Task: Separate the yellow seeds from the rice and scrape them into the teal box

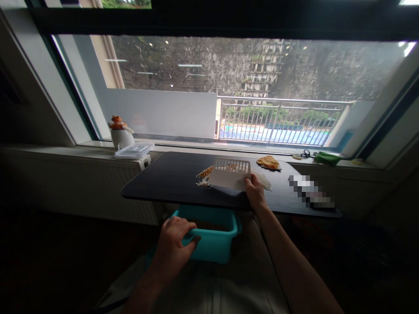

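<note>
My right hand [255, 192] grips the lower right corner of a flat beige slotted piece [229, 179], tilted up over the dark table. A row of narrow slots runs along its upper part; its exact kind I cannot tell. Yellow corn kernels [206, 172] and white rice-like grains [203, 182] lie by its left side, and a pale grain heap [264, 180] shows at its right, partly hidden. Below the table's front edge, my left hand [176, 233] holds the near left rim of a teal tub [209, 246]. Brownish contents [207, 225] are visible inside the tub.
The dark tabletop [163, 179] carries a folded yellow cloth [269, 162] and a blurred-out object [310, 192] at right. On the sill are a white jar with an orange top [121, 137], a clear plastic box [135, 150], black scissors [305, 153] and a green bundle [326, 158].
</note>
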Demonstrator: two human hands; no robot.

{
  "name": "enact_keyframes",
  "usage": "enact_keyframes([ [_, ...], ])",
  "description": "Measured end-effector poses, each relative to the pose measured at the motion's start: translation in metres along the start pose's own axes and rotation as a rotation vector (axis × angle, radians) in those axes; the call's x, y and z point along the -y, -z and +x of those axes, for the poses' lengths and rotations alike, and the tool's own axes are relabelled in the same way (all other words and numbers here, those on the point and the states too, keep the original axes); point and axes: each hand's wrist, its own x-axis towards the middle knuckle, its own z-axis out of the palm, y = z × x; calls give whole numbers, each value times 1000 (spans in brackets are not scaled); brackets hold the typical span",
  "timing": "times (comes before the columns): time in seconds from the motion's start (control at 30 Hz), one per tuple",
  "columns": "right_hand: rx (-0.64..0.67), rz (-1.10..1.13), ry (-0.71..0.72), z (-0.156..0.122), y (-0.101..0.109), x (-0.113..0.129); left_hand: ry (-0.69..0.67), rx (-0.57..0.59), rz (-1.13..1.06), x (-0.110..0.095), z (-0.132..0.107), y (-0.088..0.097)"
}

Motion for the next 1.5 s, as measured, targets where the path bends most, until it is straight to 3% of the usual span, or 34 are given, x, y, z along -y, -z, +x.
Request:
enact_keyframes([
  [0.67, 139, 65, 26, -2, -4, 3, 0, 9, -11, 1, -2, 0],
  [1.07, -28, 4, -9, 1, 3, -4, 1, 5, 17, -1, 1, 3],
  [1.5, -5, 15, 1, -2, 4, 1, -6, -1, 27, -1, 2, 3],
])
